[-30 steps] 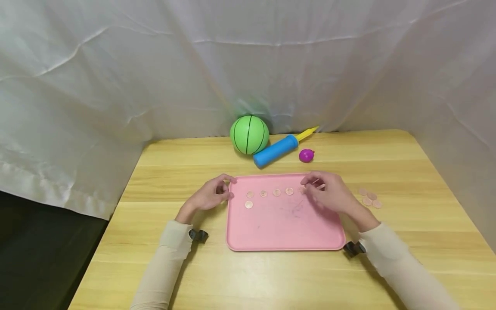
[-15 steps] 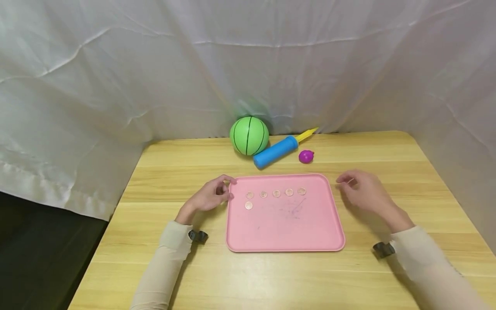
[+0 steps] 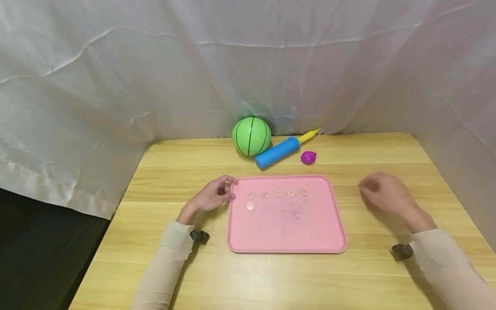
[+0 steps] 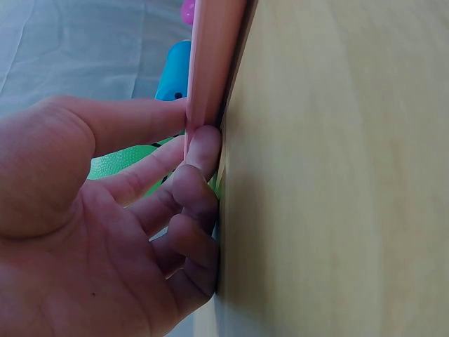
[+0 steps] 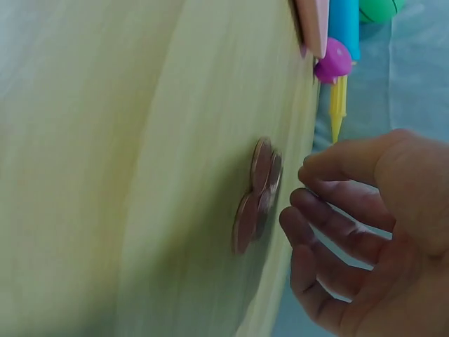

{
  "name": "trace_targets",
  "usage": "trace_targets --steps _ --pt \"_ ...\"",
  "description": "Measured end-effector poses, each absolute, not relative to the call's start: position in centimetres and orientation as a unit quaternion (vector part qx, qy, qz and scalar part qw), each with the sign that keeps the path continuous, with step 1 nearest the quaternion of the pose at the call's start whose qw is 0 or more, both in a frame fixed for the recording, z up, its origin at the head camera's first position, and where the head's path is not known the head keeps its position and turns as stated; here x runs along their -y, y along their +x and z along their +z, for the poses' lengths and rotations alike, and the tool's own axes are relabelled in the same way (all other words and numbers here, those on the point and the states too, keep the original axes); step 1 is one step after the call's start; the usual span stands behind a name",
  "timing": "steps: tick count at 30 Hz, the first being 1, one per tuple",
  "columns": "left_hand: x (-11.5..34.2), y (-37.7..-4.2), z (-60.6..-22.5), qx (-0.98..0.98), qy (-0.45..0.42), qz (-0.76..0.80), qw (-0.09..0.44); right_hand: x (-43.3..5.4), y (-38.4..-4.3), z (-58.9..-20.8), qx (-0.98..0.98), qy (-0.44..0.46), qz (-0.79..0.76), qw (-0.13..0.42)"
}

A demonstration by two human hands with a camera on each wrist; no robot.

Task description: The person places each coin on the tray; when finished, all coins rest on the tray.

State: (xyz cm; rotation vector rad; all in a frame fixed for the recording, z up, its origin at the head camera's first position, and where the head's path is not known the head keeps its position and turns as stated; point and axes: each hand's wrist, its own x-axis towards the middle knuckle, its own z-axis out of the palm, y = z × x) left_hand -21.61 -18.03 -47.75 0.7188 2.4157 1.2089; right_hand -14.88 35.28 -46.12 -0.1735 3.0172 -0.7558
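A pink tray (image 3: 286, 239) lies on the wooden table, a row of several copper-coloured coins (image 3: 278, 194) near its far side. One more coin (image 3: 250, 206) sits just below the row's left end. My left hand (image 3: 211, 196) holds the tray's far left corner, thumb on the rim and curled fingers against its outer side in the left wrist view. Right of the tray, my right hand (image 3: 389, 193) hovers with loosely bent fingers and nothing between them. Several overlapping coins (image 5: 257, 193) lie on the table close to its fingertips; in the head view that hand hides them.
Behind the tray stand a green ball (image 3: 252, 136) with black lines and a blue pump (image 3: 278, 153) with a yellow nozzle. A small purple balloon-like object (image 3: 308, 157) lies to their right. Grey cloth (image 3: 294, 86) hangs along the table's back edge.
My right hand has left the tray's far right and moved rightward over the loose coins. The row's rightmost coin, partly covered before, now shows fully. My left hand stays at the tray corner.
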Motion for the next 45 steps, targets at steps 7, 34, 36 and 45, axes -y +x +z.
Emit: trace_targets --steps 7,34,36,45 --pt "18.2 -21.6 -47.9 -0.849 0.25 0.432 0.172 -36.1 -14.6 -45.9 -0.972 -0.05 -0.226 0.041" --pt "18.1 -21.7 -47.9 -0.85 0.252 0.43 0.172 -34.8 -16.6 -44.8 -0.957 -0.097 -0.255 0.095" --pt "18.1 -21.7 -47.9 -0.85 0.252 0.429 0.174 -34.3 -16.6 -44.5 -0.954 -0.092 -0.264 0.106" --pt "18.1 -21.7 -47.9 -0.851 0.251 0.427 0.177 -31.0 -16.5 -43.0 -0.946 -0.086 -0.296 0.101"
